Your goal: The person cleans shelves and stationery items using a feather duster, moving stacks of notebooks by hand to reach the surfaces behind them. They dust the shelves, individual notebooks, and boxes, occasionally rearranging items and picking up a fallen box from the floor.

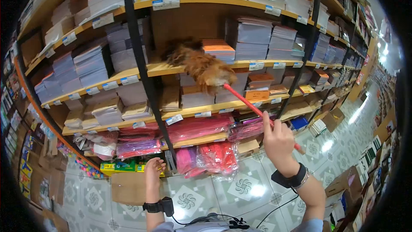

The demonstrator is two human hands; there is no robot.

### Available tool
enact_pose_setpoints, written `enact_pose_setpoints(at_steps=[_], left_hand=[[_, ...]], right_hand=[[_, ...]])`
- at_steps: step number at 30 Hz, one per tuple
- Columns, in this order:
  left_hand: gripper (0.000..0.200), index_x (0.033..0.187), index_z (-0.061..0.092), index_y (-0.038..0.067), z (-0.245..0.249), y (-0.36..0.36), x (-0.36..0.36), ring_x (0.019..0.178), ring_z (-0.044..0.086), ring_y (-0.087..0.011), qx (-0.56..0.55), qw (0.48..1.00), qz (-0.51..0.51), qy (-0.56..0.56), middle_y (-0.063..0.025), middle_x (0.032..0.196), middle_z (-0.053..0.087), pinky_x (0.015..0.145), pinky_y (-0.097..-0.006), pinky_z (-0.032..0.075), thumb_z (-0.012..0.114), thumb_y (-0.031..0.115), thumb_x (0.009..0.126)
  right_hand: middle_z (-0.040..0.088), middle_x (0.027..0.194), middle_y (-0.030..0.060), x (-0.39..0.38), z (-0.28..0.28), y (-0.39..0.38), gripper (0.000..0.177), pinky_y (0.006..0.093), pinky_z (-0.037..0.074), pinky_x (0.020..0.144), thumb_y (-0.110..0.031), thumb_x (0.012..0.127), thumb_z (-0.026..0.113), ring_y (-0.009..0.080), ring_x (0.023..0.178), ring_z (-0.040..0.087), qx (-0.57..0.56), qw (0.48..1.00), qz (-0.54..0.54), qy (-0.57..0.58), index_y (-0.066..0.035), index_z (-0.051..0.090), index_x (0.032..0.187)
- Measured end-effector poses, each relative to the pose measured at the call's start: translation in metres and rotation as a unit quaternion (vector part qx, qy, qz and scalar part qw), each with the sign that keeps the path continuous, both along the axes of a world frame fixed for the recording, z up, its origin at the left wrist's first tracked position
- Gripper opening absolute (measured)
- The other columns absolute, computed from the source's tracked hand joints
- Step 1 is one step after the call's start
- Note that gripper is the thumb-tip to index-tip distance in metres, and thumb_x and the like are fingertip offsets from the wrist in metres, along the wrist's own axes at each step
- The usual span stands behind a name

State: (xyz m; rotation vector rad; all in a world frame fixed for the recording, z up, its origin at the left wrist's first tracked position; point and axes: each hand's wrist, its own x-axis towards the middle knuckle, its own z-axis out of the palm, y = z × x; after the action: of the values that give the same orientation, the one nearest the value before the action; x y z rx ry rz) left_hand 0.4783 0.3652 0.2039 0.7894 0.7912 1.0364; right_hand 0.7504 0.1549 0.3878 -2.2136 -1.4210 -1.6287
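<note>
My right hand point(279, 139) is closed around the red handle of a feather duster point(201, 66), with the thumb lying along the stick. The duster's brown, fluffy head rests at the edge of a middle shelf point(165, 69), left of a short stack of orange-topped booklets point(219, 50). Its far tip is blurred. My left hand point(155, 167) hangs low in front of the bottom shelf, fingers loosely curled and apart, with nothing clearly held. Near it are pink and purple plastic-wrapped packs point(139, 146).
Black uprights point(139, 47) divide the wooden shelves, which carry stacks of paper and booklets. Price labels point(166, 3) line the shelf edges. Red and pink bags point(216, 159) bulge out at the bottom. A cardboard box point(128, 187) stands on the tiled floor point(186, 199).
</note>
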Motion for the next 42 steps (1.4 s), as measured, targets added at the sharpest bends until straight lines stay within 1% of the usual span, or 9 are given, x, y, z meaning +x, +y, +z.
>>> enact_pose_setpoints(at_steps=[7, 14, 18, 23, 28, 30, 36, 40, 42], left_hand=[[0.020, 0.087, 0.051, 0.002, -0.007, -0.011, 0.013, 0.066, 0.054, -0.0182, -0.037, 0.999, 0.002, 0.039, -0.0090, 0.078, 0.054, 0.060, -0.0285, 0.044, 0.044, 0.018, 0.078], [0.020, 0.087, 0.049, 0.001, -0.009, -0.053, 0.022, 0.065, 0.053, -0.0180, -0.045, 0.998, 0.038, 0.021, -0.0091, 0.078, 0.054, 0.061, -0.0282, 0.043, 0.045, 0.019, 0.078], [0.025, 0.094, 0.046, 0.003, -0.012, -0.075, 0.017, 0.073, 0.052, -0.0192, -0.043, 0.999, 0.022, 0.022, -0.0079, 0.082, 0.052, 0.066, -0.0313, 0.043, 0.042, 0.023, 0.080], [0.022, 0.090, 0.047, 0.002, -0.014, -0.101, 0.010, 0.070, 0.052, -0.0177, -0.086, 0.993, 0.084, -0.022, -0.0081, 0.080, 0.053, 0.064, -0.0281, 0.042, 0.045, 0.021, 0.078], [0.025, 0.092, 0.047, 0.002, -0.019, -0.131, 0.008, 0.071, 0.052, -0.0186, -0.095, 0.986, 0.133, -0.017, -0.0082, 0.081, 0.052, 0.066, -0.0282, 0.043, 0.043, 0.023, 0.079], [0.027, 0.092, 0.047, 0.002, -0.019, -0.143, 0.009, 0.071, 0.052, -0.0188, -0.084, 0.987, 0.135, -0.004, -0.0082, 0.082, 0.052, 0.066, -0.0286, 0.043, 0.043, 0.025, 0.080], [0.027, 0.092, 0.047, 0.002, -0.037, -0.181, -0.006, 0.070, 0.053, -0.0189, -0.129, 0.972, 0.193, 0.040, -0.0075, 0.080, 0.053, 0.064, -0.0298, 0.043, 0.043, 0.025, 0.078], [0.029, 0.094, 0.048, 0.001, -0.056, -0.180, -0.018, 0.074, 0.054, -0.0197, -0.120, 0.970, 0.209, 0.017, -0.0088, 0.083, 0.054, 0.066, -0.0298, 0.044, 0.042, 0.025, 0.079], [0.031, 0.098, 0.047, 0.000, -0.049, -0.163, -0.003, 0.079, 0.054, -0.0206, -0.106, 0.975, 0.178, 0.078, -0.0107, 0.088, 0.055, 0.068, -0.0286, 0.044, 0.041, 0.024, 0.079]], right_hand=[[0.036, 0.056, 0.0025, 0.021, 0.008, -0.038, 0.038, 0.0289, 0.034, 0.041, -0.008, 0.063, 0.051, 0.0170, 0.047, 0.041, 0.025, 0.994, 0.066, 0.081, -0.014, 0.056, 0.100], [0.043, 0.060, 0.0057, 0.083, 0.038, -0.039, 0.035, 0.0301, 0.038, 0.042, -0.004, 0.067, 0.053, 0.0201, 0.050, 0.047, 0.130, 0.988, 0.006, 0.084, -0.011, 0.055, 0.101], [0.045, 0.063, 0.0052, 0.105, 0.016, -0.033, 0.040, 0.0288, 0.040, 0.043, -0.004, 0.065, 0.052, 0.0186, 0.052, 0.048, 0.032, 0.998, -0.013, 0.058, -0.012, 0.052, 0.105], [0.042, 0.058, 0.0038, 0.108, 0.010, -0.056, 0.040, 0.0303, 0.037, 0.043, -0.005, 0.063, 0.056, 0.0195, 0.050, 0.046, 0.055, 0.981, 0.140, 0.124, -0.013, 0.055, 0.102], [0.044, 0.062, 0.0062, 0.121, 0.010, -0.039, 0.037, 0.0302, 0.039, 0.044, -0.005, 0.065, 0.055, 0.0199, 0.052, 0.048, 0.112, 0.984, 0.090, 0.109, -0.011, 0.054, 0.102], [0.044, 0.062, 0.0064, 0.124, -0.002, -0.033, 0.038, 0.0299, 0.039, 0.044, -0.004, 0.064, 0.054, 0.0198, 0.051, 0.048, 0.083, 0.988, 0.037, 0.122, -0.010, 0.053, 0.102], [0.040, 0.056, 0.0050, 0.129, -0.054, -0.078, 0.033, 0.0322, 0.033, 0.039, -0.005, 0.065, 0.057, 0.0208, 0.046, 0.043, 0.048, 0.958, 0.229, 0.168, -0.011, 0.057, 0.097], [0.040, 0.055, 0.0057, 0.136, -0.097, -0.097, 0.029, 0.0334, 0.034, 0.040, -0.005, 0.066, 0.056, 0.0218, 0.046, 0.043, -0.006, 0.949, 0.216, 0.231, -0.011, 0.058, 0.094], [0.040, 0.055, 0.0058, 0.140, -0.116, -0.094, 0.029, 0.0333, 0.034, 0.040, -0.005, 0.066, 0.056, 0.0220, 0.046, 0.044, -0.021, 0.945, 0.197, 0.260, -0.011, 0.058, 0.094]])
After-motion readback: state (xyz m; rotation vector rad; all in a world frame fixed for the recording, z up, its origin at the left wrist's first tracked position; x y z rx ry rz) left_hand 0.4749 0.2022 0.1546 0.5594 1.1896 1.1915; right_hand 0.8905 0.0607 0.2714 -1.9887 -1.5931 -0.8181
